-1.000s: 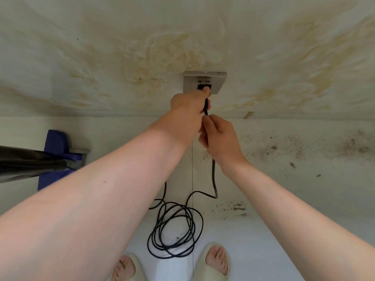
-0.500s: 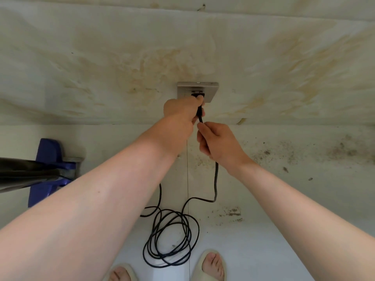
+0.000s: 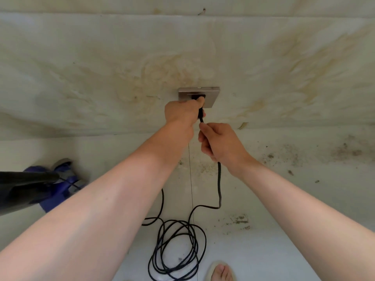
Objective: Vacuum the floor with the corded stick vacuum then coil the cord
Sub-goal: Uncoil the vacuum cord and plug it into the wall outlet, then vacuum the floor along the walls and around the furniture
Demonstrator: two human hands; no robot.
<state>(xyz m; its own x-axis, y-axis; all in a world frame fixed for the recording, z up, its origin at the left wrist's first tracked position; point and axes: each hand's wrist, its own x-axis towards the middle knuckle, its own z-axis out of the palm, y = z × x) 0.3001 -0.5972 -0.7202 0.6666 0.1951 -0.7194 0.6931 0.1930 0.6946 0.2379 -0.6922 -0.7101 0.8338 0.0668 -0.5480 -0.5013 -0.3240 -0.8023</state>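
Black plug [image 3: 200, 97] at socket [image 3: 213, 96], left grip [image 3: 181, 114] pinching; right grip [image 3: 219, 142] holding cord [image 3: 219, 187] below.

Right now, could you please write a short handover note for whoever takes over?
Left hand grips the plug at the wall socket. Right hand holds the cord just below it.
The rest of the cord lies in loose loops on the floor; the vacuum is at far left.
Cannot tell whether vacuuming is done.
Left: coil the cord.

The wall around the socket [image 3: 198, 97] is left bare. The floor below is taken up by cord [image 3: 178, 250] loops; the vacuum [image 3: 50, 187] is kept well left.
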